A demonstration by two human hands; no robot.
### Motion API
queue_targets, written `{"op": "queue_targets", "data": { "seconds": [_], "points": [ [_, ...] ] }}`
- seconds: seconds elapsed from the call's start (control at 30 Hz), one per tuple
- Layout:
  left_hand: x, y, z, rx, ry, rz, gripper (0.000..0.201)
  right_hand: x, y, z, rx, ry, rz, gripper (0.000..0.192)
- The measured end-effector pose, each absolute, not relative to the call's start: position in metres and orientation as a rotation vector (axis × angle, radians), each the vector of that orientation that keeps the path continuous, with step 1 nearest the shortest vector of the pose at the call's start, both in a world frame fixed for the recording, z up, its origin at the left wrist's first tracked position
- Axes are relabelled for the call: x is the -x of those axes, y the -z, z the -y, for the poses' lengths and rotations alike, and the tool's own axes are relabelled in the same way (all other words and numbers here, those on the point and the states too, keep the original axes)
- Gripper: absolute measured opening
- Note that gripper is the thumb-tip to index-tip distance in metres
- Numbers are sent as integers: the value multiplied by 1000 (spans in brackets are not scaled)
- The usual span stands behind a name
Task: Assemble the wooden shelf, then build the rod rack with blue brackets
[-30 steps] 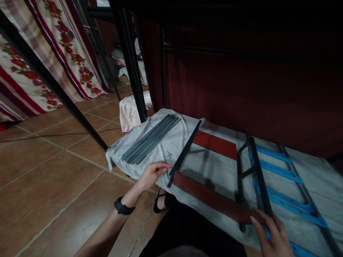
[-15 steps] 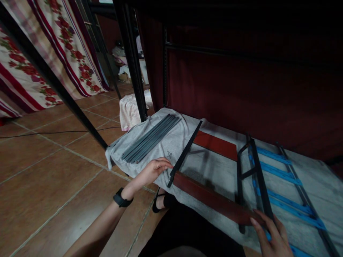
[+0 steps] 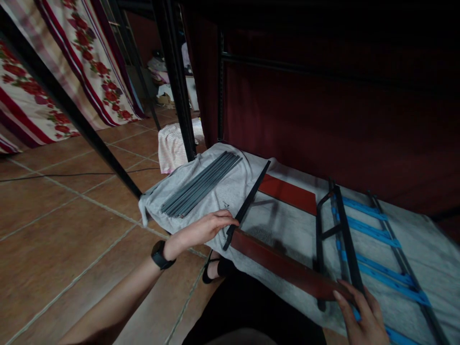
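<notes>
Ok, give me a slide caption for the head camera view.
Left hand at a black bar, right hand on a red-brown rail, over grey cloth.

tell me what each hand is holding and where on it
Neither hand clearly grips anything. The left hand lies flat on the grey cloth, fingers at the black bar. The right hand rests on the red slat near its end.

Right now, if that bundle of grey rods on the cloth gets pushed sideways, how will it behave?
The grey rods look thin, straight and loose, so probably stiff yet apt to scatter or roll. The wrinkled grey cloth beneath may slow them. They lie near the edge, so some could drop.
</notes>
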State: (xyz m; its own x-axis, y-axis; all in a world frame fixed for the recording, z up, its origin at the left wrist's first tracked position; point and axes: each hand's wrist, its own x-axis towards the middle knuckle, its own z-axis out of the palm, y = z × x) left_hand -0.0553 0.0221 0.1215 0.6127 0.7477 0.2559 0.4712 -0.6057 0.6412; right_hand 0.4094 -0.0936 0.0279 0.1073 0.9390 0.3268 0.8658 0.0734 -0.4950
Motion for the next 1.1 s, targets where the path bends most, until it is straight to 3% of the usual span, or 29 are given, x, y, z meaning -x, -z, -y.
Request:
{"op": "queue_targets", "data": {
  "seconds": [0.4, 0.6, 0.73, 1.1],
  "points": [
    [53, -141, -15, -2467, -554, -995, 52, -410, -23, 94, 1827, -240, 1739, 55],
    [47, -148, -12, -2660, -394, -1051, 38, -407, -25, 94, 1840, -225, 1704, 56],
    [46, -153, -13, -2722, -303, -1031, 41, -407, -24, 94, 1847, -204, 1676, 58],
    [51, -150, -21, -2456, -524, -933, 42, -408, -23, 92, 1834, -221, 1685, 55]
  ]
}}
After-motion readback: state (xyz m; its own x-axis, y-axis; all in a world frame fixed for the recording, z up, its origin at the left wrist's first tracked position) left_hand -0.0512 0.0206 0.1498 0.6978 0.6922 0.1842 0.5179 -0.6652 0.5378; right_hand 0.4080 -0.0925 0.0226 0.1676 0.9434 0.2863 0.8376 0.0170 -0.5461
